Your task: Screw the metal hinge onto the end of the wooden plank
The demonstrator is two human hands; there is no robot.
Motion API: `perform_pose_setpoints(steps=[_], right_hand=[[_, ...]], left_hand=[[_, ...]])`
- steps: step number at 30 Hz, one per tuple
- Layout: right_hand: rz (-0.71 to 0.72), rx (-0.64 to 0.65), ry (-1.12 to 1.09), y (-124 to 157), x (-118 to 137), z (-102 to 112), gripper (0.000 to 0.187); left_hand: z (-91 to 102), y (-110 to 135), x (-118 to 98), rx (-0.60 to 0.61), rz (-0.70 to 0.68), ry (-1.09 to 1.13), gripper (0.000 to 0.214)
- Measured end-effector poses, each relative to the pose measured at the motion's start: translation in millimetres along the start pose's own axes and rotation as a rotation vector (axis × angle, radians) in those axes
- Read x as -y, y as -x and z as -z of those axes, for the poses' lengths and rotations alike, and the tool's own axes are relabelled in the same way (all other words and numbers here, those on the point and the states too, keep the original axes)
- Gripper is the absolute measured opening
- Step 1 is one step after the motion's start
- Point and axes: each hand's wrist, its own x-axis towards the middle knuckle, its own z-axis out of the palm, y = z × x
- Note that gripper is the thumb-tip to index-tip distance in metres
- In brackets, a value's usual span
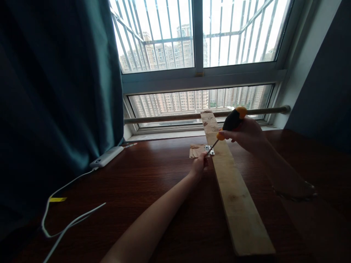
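A long pale wooden plank (233,190) lies on the dark wooden table (153,182), running from the near right toward the window. A small wood block (196,150) sits against its left edge, joined by a small metal hinge (210,150). My right hand (246,133) grips a screwdriver with a black and orange handle (232,121); its tip rests on the hinge. My left hand (199,164) reaches in from below, its fingertips pinched at the hinge and block.
A white power bank (107,157) with white cables (65,223) lies at the left by a dark teal curtain (55,91). A wooden rod (170,117) runs along the window sill behind the plank. A yellow tag (57,199) marks one cable.
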Motion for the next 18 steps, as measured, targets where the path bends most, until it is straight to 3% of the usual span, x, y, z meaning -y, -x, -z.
perform_pose_setpoints(steps=[4,7,9,13,15,18], right_hand=[[0.099,-0.244,0.163,3.5,-4.7,-11.1,0.042],[0.103,-0.312,0.131,4.3,-7.5,-17.0,0.045],[0.079,-0.293,0.058,2.6,-8.9,-17.4,0.045],[-0.001,-0.094,-0.092,-0.8,-7.9,-13.7,0.036],[-0.003,-0.093,-0.101,2.3,-4.0,-11.8,0.031],[0.061,-0.358,-0.129,14.1,5.0,-8.7,0.024]], left_hand=[[-0.6,1.1,0.6,0.005,-0.002,0.047,0.023],[-0.9,1.3,1.3,0.012,0.009,0.064,0.023],[-0.6,0.5,2.0,0.025,0.011,0.059,0.023],[0.6,-2.6,2.9,0.042,-0.004,-0.003,0.025],[1.0,-4.2,3.0,0.041,-0.007,-0.028,0.026],[1.5,-5.6,3.7,0.036,0.004,0.008,0.025]])
